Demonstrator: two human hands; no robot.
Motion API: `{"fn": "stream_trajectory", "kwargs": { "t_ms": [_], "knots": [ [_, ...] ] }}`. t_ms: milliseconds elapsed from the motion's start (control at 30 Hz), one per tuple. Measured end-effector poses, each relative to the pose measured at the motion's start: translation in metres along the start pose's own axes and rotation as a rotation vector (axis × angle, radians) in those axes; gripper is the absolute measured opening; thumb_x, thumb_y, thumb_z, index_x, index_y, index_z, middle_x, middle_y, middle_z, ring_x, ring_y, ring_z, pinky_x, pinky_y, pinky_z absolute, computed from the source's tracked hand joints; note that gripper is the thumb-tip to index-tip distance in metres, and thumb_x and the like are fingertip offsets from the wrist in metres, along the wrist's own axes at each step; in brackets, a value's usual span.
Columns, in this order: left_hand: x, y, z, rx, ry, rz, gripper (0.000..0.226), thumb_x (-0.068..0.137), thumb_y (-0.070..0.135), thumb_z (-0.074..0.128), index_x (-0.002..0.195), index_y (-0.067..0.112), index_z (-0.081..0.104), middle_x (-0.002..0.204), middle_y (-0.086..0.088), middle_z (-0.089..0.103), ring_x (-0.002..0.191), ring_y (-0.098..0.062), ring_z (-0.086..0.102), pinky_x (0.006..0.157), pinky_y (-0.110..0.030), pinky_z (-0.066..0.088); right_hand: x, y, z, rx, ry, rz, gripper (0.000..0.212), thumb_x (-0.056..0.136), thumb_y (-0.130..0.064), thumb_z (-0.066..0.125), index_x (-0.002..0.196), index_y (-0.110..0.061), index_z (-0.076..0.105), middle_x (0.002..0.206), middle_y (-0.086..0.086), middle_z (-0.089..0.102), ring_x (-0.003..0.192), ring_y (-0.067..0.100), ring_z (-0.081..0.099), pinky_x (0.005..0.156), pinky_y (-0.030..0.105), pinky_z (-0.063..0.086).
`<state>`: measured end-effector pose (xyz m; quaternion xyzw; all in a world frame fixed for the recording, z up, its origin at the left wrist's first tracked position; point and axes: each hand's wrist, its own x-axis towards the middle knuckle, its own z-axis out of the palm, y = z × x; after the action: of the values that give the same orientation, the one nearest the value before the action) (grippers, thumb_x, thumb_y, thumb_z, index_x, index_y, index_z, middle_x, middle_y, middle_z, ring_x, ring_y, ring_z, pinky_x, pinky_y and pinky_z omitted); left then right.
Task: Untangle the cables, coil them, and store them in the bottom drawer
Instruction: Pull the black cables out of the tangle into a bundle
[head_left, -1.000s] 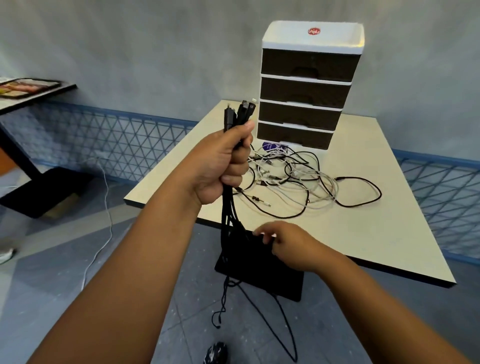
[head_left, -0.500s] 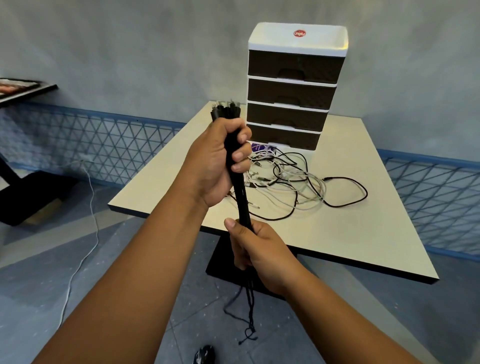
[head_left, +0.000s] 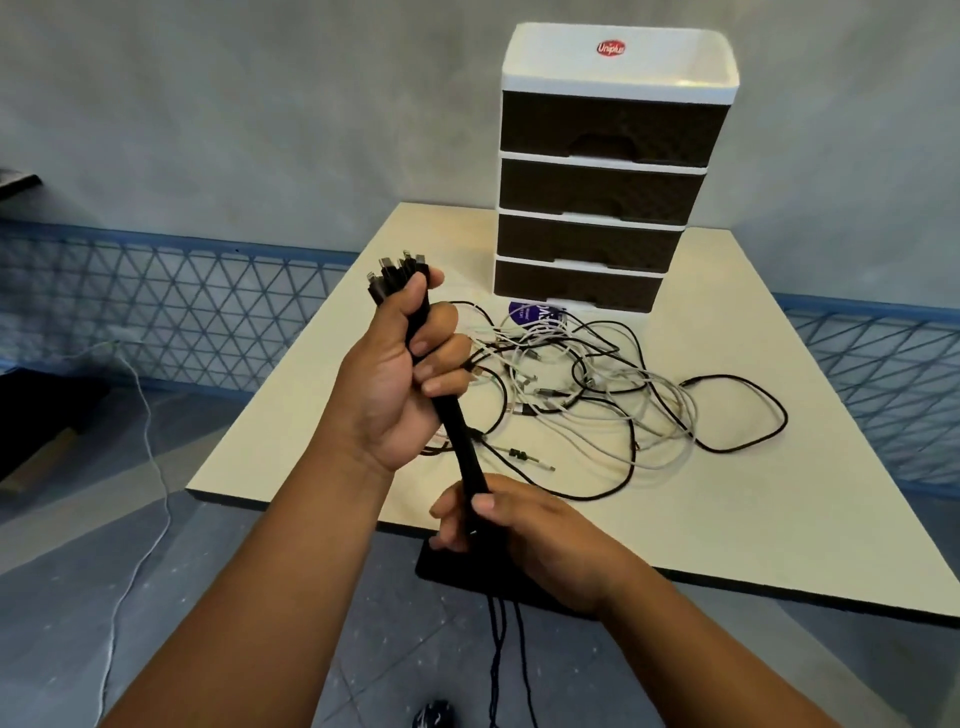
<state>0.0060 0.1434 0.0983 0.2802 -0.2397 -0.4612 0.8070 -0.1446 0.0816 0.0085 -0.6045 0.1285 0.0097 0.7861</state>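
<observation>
Over table (head_left: 727, 525) edge, both hands grip black cables (head_left: 460, 441)

Cream table (head_left: 779, 525): four-drawer unit (head_left: 602, 176) at back, tangled black-white cables (head_left: 597, 395) before it, purple label (head_left: 535, 313) between.

1. Both forearms are bare and rise from the bottom edge of the view, the left from about 7 o'clock, the right from about 5 o'clock.
2. The left hand (head_left: 400, 374) sits just left of centre, raised above the right. Its fingers and thumb are curled in a fist round the bundle (head_left: 457, 431), the thumb pointing up towards 12 o'clock, the fingernails facing the camera.
3. The right hand (head_left: 519, 535) is below centre, at about 5 o'clock from the left hand. Its fingers wrap the same bundle lower down, the thumb pressed along it, the back of the hand turned to the right.
</observation>
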Motion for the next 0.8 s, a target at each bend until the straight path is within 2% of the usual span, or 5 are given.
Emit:
{"fn": "stream_trajectory", "kwargs": {
  "t_ms": [100, 200, 367, 567, 800],
  "knots": [
    [0.024, 0.008, -0.024, -0.021, 0.06, -0.02, 0.019, 0.099, 0.03, 0.042, 0.092, 0.021, 0.057, 0.053, 0.008, 0.028, 0.041, -0.001, 0.023, 0.035, -0.012, 0.022, 0.035, -0.004, -0.01, -0.137, 0.288, 0.0, 0.039, 0.081, -0.029, 0.045, 0.111, -0.02, 0.068, 0.113, -0.002, 0.068, 0.111, 0.016, 0.06, 0.102, 0.035, 0.044],
    [0.048, 0.013, -0.046, -0.026, 0.131, -0.088, 0.022, 0.101, 0.03, 0.041, 0.09, 0.02, 0.057, 0.051, 0.008, 0.028, 0.039, -0.002, 0.023, 0.033, -0.012, 0.021, 0.061, 0.005, -0.021, -0.957, 0.62, -0.026, 0.037, 0.089, -0.027, 0.053, 0.125, -0.022, 0.06, 0.12, -0.002, 0.058, 0.114, 0.018, 0.054, 0.095, 0.027, 0.042],
    [0.077, 0.015, -0.074, -0.046, 0.204, -0.208, 0.024, 0.101, 0.03, 0.041, 0.092, 0.017, 0.059, 0.047, 0.009, 0.028, 0.034, -0.003, 0.023, 0.031, -0.012, 0.019, 0.082, 0.018, -0.027, -1.371, 0.734, 0.148, 0.037, 0.093, -0.036, 0.051, 0.128, -0.024, 0.049, 0.117, 0.001, 0.057, 0.109, 0.025, 0.05, 0.084, 0.037, 0.039],
    [0.098, 0.023, -0.104, -0.052, 0.334, -0.343, 0.022, 0.098, 0.029, 0.049, 0.081, 0.017, 0.057, 0.045, 0.009, 0.026, 0.032, -0.003, 0.023, 0.028, -0.012, 0.017, 0.092, 0.002, -0.039, -1.324, 0.772, 0.169, 0.014, 0.095, -0.028, 0.049, 0.101, -0.022, 0.061, 0.1, 0.0, 0.062, 0.094, 0.023, 0.058, 0.075, 0.034, 0.042],
    [0.104, 0.022, -0.128, -0.006, 0.448, -0.623, 0.031, 0.092, 0.038, 0.057, 0.078, 0.011, 0.054, 0.042, 0.009, 0.024, 0.029, -0.003, 0.022, 0.026, -0.012, 0.015, 0.077, -0.075, -0.025, -0.181, 0.762, -0.248, 0.011, 0.102, -0.015, 0.045, 0.092, -0.015, 0.051, 0.065, -0.002, 0.057, 0.053, 0.013, 0.039, 0.051, 0.024, 0.034]
  ]
}}
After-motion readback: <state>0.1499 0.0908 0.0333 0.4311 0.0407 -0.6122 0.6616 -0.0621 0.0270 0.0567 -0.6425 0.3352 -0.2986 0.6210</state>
